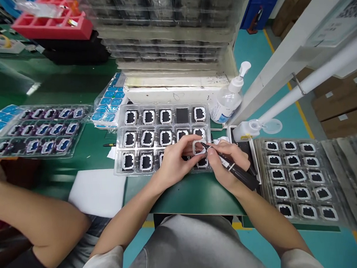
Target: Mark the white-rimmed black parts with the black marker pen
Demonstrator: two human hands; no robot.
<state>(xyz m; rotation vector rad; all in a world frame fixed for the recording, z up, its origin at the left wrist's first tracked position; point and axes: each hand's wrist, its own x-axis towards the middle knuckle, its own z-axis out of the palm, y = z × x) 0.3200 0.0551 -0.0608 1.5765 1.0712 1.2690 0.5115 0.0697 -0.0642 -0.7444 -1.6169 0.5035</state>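
Between the fingertips of my left hand (177, 159) is a small white square frame (198, 147) with rounded corners. My right hand (226, 163) grips a black marker pen (238, 173), and its tip touches or nearly touches the frame's edge. Both hands are over the near right part of a clear plastic tray (117, 147). Rows of white frames with black centres sit in its pockets. One pocket in the back row shows just a black square (182, 115). My hands hide some of the pockets.
A pump bottle (226, 102) and a smaller bottle (247, 129) stand right. Stacked trays (170, 28) rise behind. Another filled tray (300, 177) lies right. At left are a co-worker's arm (41, 219), a tray (40, 131) and a white foam sheet (97, 191).
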